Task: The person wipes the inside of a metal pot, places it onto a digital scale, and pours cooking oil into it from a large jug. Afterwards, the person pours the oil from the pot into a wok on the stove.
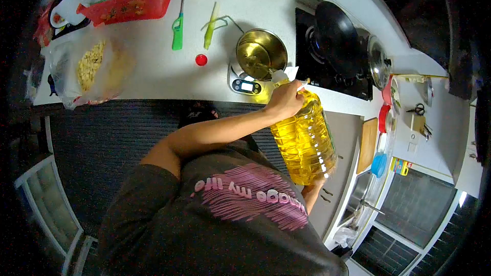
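Left hand point(286, 103): grasps oil bottle point(303, 143) near neck — probably steering
Right hand point(318, 184): grasps base — likely supporting
Pot point(262, 51): upper centre, on scale point(246, 87)

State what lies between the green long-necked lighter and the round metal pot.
In the head view: a pale green stalk and a round red cap; the thin handle of the pot reaches in.
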The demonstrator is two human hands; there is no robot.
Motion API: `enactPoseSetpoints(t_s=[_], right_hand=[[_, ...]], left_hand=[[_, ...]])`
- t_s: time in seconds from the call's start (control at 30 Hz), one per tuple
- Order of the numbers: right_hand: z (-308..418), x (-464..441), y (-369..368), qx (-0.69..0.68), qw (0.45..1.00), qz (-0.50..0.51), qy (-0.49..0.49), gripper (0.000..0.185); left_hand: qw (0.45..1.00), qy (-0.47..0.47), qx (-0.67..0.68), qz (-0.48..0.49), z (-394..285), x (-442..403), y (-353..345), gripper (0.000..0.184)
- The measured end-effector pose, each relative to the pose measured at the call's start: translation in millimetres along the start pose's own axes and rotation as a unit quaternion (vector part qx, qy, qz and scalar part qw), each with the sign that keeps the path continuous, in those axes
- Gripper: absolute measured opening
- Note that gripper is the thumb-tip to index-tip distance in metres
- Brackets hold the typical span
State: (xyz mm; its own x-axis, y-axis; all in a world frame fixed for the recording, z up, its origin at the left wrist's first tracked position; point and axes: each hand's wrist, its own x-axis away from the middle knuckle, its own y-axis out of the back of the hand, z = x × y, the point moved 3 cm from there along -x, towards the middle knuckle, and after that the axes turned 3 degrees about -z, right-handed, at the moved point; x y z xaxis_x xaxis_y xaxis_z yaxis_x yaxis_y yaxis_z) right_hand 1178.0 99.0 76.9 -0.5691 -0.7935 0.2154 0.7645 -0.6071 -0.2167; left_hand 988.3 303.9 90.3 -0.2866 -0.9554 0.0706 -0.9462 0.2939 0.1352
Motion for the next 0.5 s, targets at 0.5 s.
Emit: enactPoseSetpoints(t_s=[0.5], right_hand=[[2,25,-35,0.067,0.997,-0.003,0.049,0.058]], left_hand=[[0.997,0.012,0.038,0.069,15,-14,20,0.025]])
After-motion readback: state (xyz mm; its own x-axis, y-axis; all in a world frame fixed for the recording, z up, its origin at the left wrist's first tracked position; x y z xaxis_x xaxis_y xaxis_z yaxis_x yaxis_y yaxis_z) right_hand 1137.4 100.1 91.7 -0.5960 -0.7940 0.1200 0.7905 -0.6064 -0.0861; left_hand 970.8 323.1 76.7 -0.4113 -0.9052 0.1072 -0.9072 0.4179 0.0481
